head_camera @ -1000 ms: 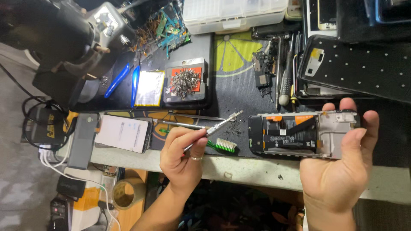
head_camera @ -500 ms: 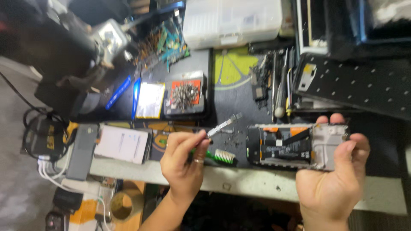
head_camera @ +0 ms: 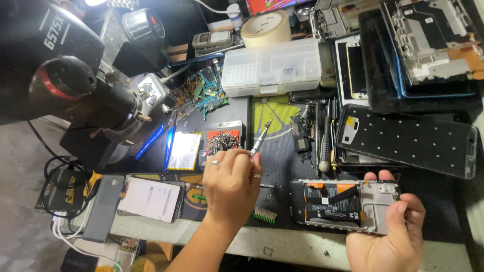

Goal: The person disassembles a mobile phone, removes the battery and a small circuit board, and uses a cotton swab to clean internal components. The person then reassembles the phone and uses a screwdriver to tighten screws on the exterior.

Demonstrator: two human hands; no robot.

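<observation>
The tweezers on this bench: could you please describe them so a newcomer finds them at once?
Start at the black work mat in the middle. The left hand holds the tweezers above it. They are slim, silvery and pointed, unlike the dark-handled screwdrivers lying flat nearby.

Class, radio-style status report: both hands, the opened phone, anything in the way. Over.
Left hand gripping tweezers, tips raised above the screw tray. Right hand steadying opened phone at the bench edge. Green brush lies between them, clear of phone.

tweezers (head_camera: 261, 137): lower end hidden in left hand (head_camera: 229, 186) | right hand (head_camera: 390, 234): wrist cut off
</observation>
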